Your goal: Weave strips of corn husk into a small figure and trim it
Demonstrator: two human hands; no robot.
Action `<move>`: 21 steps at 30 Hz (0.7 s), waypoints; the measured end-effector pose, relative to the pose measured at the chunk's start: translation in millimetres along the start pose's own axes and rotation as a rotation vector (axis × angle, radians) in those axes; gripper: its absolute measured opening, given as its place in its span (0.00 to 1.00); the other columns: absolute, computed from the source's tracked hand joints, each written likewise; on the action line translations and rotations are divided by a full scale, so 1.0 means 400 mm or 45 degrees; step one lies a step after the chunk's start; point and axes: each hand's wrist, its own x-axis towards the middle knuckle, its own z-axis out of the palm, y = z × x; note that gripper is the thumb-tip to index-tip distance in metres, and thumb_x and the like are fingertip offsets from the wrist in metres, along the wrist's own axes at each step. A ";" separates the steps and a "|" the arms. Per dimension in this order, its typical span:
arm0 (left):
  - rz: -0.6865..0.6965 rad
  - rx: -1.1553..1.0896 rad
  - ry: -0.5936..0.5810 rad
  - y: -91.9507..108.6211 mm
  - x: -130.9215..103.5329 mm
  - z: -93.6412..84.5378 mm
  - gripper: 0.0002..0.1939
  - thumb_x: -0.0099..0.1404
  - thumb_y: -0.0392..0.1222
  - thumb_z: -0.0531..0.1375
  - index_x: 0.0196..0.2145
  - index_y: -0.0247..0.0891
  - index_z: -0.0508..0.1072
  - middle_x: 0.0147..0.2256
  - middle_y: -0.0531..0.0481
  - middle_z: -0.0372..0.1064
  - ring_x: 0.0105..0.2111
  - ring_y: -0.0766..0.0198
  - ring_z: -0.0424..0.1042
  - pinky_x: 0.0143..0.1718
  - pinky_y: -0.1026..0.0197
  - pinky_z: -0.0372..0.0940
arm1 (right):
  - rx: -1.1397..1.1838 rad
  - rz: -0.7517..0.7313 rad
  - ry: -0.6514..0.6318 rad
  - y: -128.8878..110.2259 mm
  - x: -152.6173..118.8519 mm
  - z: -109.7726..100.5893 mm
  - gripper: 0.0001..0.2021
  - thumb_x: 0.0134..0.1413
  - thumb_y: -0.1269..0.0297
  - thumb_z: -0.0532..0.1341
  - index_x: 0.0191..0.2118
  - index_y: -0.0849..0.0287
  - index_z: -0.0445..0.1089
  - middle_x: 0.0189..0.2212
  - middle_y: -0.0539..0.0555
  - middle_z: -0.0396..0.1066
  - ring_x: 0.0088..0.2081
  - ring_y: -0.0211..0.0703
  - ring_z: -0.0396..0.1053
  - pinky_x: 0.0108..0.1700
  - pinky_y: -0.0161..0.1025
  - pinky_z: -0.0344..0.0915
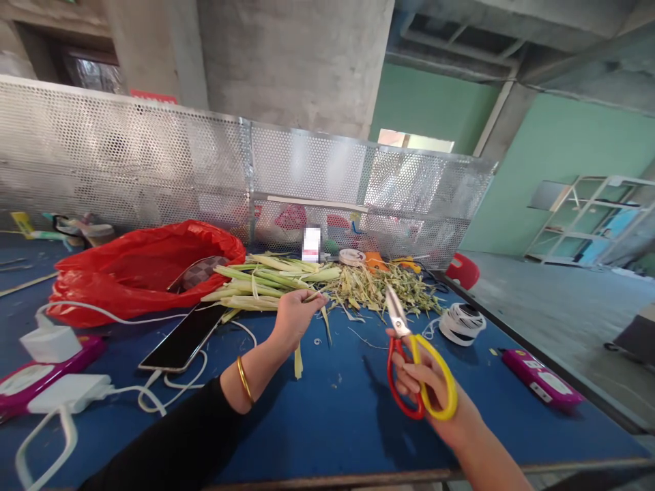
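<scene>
My left hand (298, 318) pinches a thin pale green leaf strip (326, 323), whose end hangs down from the fingers. Another strip end (298, 361) shows below the palm. Scissors (400, 324) with one red and one yellow handle are in my right hand (427, 382), blades pointing up and away, seemingly closed. Long green stalks (271, 279) lie just beyond my left hand. Beside them, past the scissors' tip, is a heap of dry, short plant pieces (391, 286).
A red plastic bag (127, 262), a phone (181, 339) with white cables and a purple power strip (76, 361) occupy the left. On the right are a string spool (462, 324) and a purple box (541, 378). A perforated metal screen (307, 164) borders the blue table (317, 423).
</scene>
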 end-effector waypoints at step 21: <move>0.261 0.390 0.088 0.006 -0.024 -0.001 0.10 0.53 0.43 0.58 0.24 0.35 0.76 0.21 0.54 0.70 0.25 0.64 0.66 0.28 0.65 0.57 | 0.723 0.405 -0.514 0.068 -0.003 0.208 0.31 0.54 0.36 0.50 0.46 0.59 0.69 0.23 0.46 0.57 0.16 0.26 0.44 0.19 0.28 0.52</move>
